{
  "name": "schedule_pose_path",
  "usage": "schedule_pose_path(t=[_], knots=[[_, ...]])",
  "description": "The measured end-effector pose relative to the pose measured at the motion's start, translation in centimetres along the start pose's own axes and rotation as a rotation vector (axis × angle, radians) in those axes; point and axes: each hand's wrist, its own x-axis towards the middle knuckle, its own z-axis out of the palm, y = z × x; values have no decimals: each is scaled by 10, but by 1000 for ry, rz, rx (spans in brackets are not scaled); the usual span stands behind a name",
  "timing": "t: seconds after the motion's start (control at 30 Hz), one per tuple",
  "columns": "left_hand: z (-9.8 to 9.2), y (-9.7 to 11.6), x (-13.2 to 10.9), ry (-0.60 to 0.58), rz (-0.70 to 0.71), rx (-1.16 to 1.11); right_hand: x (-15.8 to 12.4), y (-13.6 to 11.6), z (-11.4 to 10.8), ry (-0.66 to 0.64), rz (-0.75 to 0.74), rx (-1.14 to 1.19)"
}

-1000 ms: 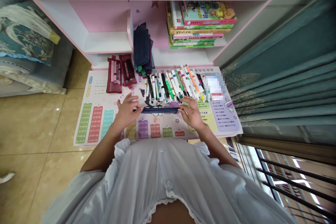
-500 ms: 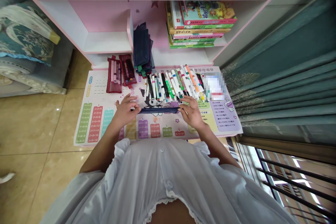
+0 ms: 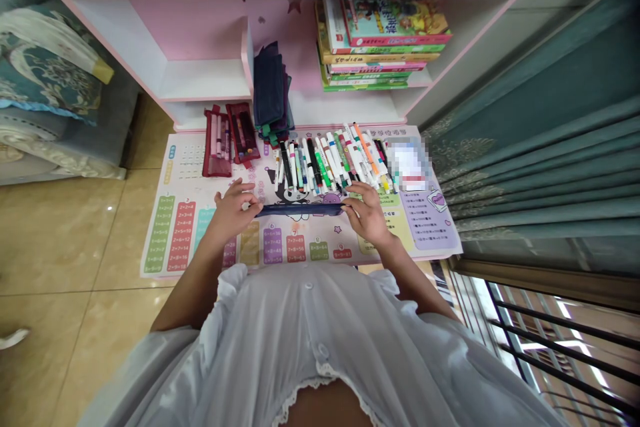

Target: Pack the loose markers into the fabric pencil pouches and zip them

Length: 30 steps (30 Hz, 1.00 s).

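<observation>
A dark blue pencil pouch [image 3: 303, 209] is stretched between my two hands, seen nearly edge-on above the desk mat. My left hand [image 3: 236, 207] pinches its left end between thumb and forefinger. At the other end, my right hand [image 3: 365, 213] grips the pouch's right corner. Just beyond it lies a wide pile of markers [image 3: 330, 160], mostly white with coloured caps. To the left are two dark red mesh pouches, a left one [image 3: 217, 147] and a right one [image 3: 243, 135], both with pens inside.
Several dark pouches [image 3: 273, 93] lean in a stack by the shelf divider. Books [image 3: 380, 57] are piled on the shelf [image 3: 210, 80]. A blurred-out item [image 3: 410, 163] lies right of the markers. The printed mat [image 3: 190, 260] covers the desk; a curtain [image 3: 530, 140] hangs at the right.
My left hand has shifted slightly left along with the pouch's left end, so more of the pouch shows. My right hand has hardly moved.
</observation>
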Motion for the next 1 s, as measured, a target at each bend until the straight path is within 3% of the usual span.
schedule_pose_path(t=[0.73,1.0], knots=[[-4,-13,-2,70,-29,-53,1,1,-2,-41,12,6],[-4,-18,-3,76,-48,-105,4,-1,-2,10,-49,-23]])
